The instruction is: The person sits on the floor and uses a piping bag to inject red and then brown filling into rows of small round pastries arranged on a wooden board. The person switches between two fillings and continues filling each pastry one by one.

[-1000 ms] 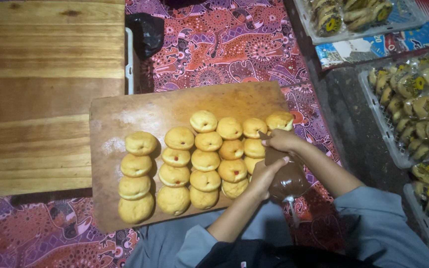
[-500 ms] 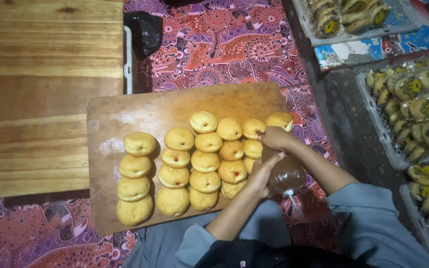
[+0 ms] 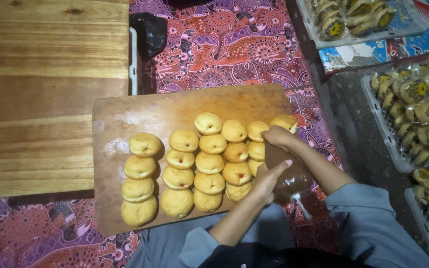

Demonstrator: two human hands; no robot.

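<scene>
A: Squeezing that brown piping bag with both hands, right? Where's it sitting?

B: Yes. Your right hand grips the top end of the bag by the buns; your left hand is clenched round its lower body. The bag hangs over the right edge of the wooden board, its tip hidden among the buns.

A: Risks?

B: Press too hard and you'd likely burst a bun or smear filling on its neighbours, since they're packed touching. The bag's tied tail hangs off the board over your lap; if the knot slips, filling lands on your clothes. Your forearm could also nudge the near row off the edge.
</scene>
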